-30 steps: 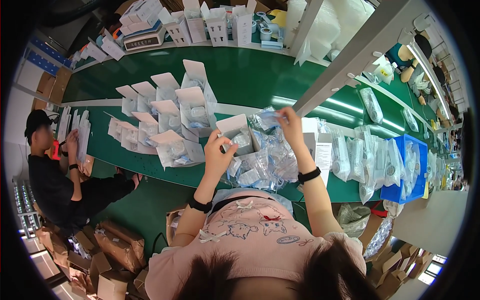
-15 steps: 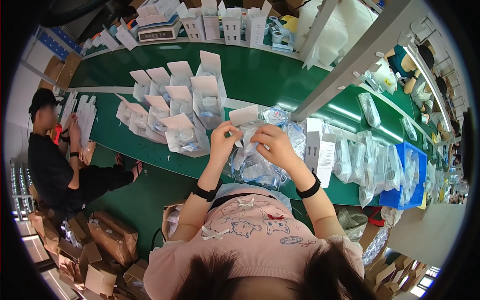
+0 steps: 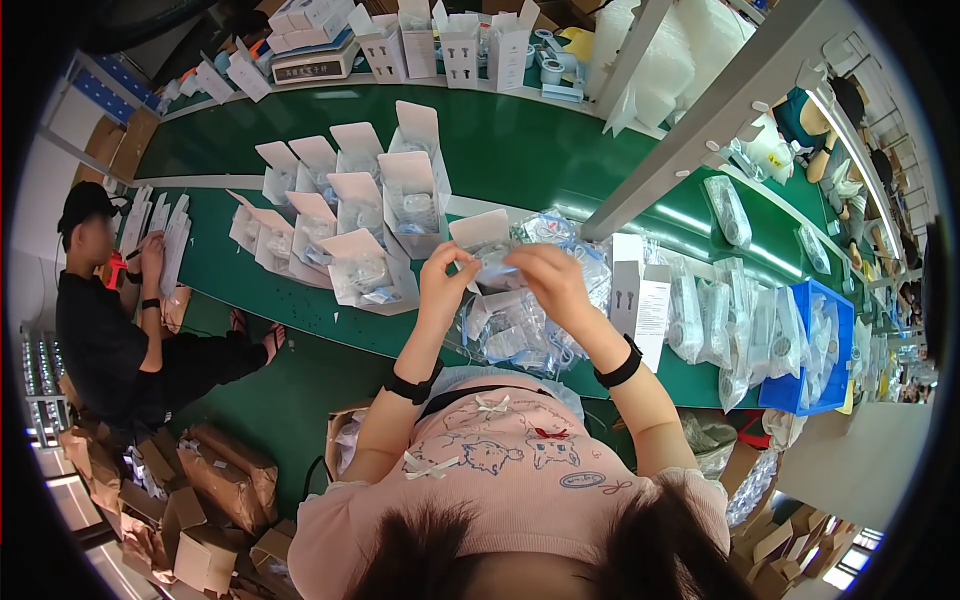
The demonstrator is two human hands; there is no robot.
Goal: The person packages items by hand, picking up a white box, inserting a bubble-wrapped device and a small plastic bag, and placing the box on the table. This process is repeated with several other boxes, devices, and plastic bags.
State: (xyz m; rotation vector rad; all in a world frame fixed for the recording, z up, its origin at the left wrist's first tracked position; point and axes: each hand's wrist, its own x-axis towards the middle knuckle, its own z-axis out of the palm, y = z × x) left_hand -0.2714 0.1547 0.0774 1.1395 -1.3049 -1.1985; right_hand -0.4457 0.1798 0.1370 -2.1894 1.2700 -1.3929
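Along a green workbench (image 3: 207, 240), open white boxes (image 3: 355, 245), cartons (image 3: 205, 562) on floor (image 3: 290, 405)

Worktop (image 3: 540, 140) is showing deep green, open boxes (image 3: 353, 245) are reading white, clear bags (image 3: 515, 335) are glinting with pale-blue patches, bin (image 3: 780, 393) is standing out bright blue, wristbands (image 3: 622, 364) are reading black, pink shirt (image 3: 520, 510) is bearing dark line-drawn cats.

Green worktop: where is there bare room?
The green worktop is barest between the open white boxes and the upright boxes at the back; a smaller patch lies left of the open white boxes. It's crowded by the left hand and right hand, among clear bags.
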